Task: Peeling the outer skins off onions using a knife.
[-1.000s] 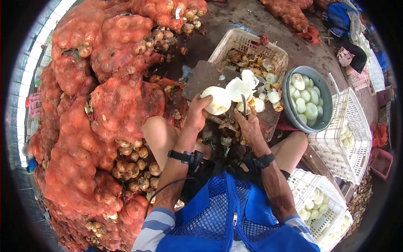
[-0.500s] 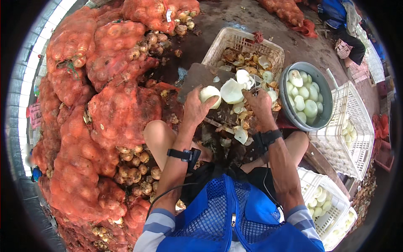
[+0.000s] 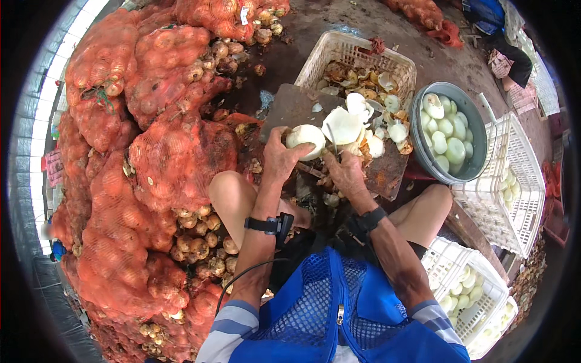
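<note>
My left hand (image 3: 280, 158) is closed around a pale peeled onion (image 3: 304, 140) over a dark board (image 3: 287, 111). Just right of it, my right hand (image 3: 348, 174) grips a small knife, its thin blade (image 3: 333, 137) pointing up beside the onion; the handle is hidden in my fingers. Thick white onion layers (image 3: 342, 126) lie on the board beyond the blade. More white pieces and brown onion skins (image 3: 374, 145) are heaped to their right.
Behind the board stands a crate (image 3: 315, 60) of skins. A grey bucket (image 3: 416, 130) of peeled onions is at right, with white crates (image 3: 529, 181) of onions beyond and nearer. Red mesh sacks (image 3: 181, 148) of onions pile up at left, loose onions (image 3: 200, 247) beside them.
My right hand has come back from the white layers, down and left toward the onion, with the knife. Skins near the board's front edge are gone. My left hand still holds its onion.
</note>
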Tool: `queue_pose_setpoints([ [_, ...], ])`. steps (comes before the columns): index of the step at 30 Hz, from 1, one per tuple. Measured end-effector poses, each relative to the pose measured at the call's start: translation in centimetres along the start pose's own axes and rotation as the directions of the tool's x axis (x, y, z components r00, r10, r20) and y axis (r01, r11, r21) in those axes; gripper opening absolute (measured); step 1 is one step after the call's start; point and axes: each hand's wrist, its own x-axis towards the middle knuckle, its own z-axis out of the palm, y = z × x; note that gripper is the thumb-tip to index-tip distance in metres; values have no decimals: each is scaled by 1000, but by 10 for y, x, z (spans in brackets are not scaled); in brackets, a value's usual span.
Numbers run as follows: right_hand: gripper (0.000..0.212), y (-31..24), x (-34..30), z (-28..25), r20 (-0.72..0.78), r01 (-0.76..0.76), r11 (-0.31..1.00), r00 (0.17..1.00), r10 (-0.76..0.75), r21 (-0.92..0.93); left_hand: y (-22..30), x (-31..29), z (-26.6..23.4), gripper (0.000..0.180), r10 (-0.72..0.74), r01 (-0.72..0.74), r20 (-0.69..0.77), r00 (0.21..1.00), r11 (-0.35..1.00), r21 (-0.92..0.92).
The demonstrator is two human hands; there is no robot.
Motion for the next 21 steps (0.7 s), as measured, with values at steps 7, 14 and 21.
queue_pose_setpoints([
  [7, 37, -9, -13, -1, 190, -237, 898, 966, 176, 371, -16, -8, -23, 91, 158, -178, 108, 982, 959, 219],
  [14, 36, -15, -31, 8, 230, -217, 902, 964, 136, 374, -13, -20, -22, 90, 86, -46, 220, 972, 982, -181],
  [21, 43, -60, -60, -12, 193, 19, 961, 978, -74, 274, 10, -56, -27, 89, 188, 35, 201, 961, 641, -767],
])
